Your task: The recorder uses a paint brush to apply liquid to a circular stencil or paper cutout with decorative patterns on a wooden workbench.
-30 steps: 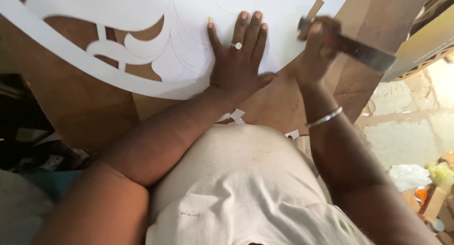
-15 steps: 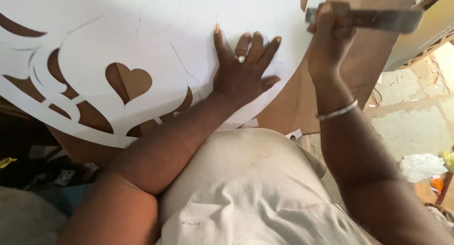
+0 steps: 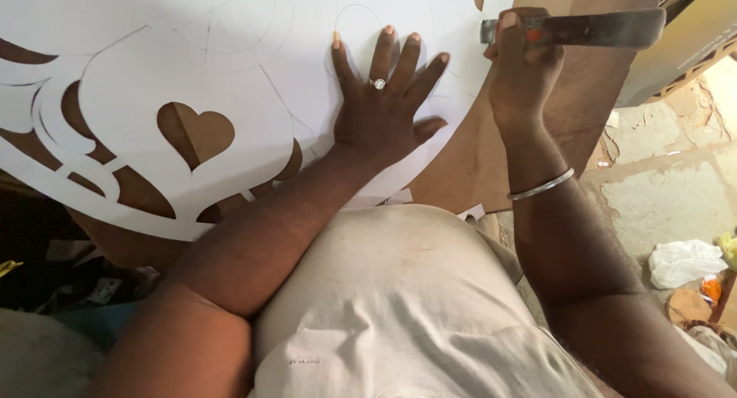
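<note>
Here, in the head view, a large white sheet (image 3: pixel 253 52) lay over a brown board (image 3: pixel 553 114) that served as the surface. The sheet was the landmark: it carried thin pencilled curves and several cut-out openings through which the brown showed, among them a heart (image 3: pixel 193 132) towards its lower left and curved slots (image 3: pixel 46 110) along its left edge.

The left hand (image 3: pixel 381 106) lay flat on the sheet, right of the heart and near the sheet's curved right edge. Its fingers were spread wide and pressed down, grasping nothing, and a ring (image 3: pixel 378 83) sat on one finger.

The right hand (image 3: pixel 522 72) was just beyond the sheet's right edge, over the bare board. Its grip was closed tight round a flat metal blade (image 3: pixel 591 28), thumb on top. The blade ran sideways from the fist, away from the sheet; its near end met the sheet's edge, though I cannot tell whether it cut in there. A silver bangle (image 3: pixel 541 184) circled the right wrist.

Below the sheet, the person's pale shirt (image 3: pixel 399 290) filled the middle of the view. Far right of the sheet, past the board, lay a rough floor (image 3: pixel 668 191) with a crumpled white cloth (image 3: pixel 683 261) on it.
</note>
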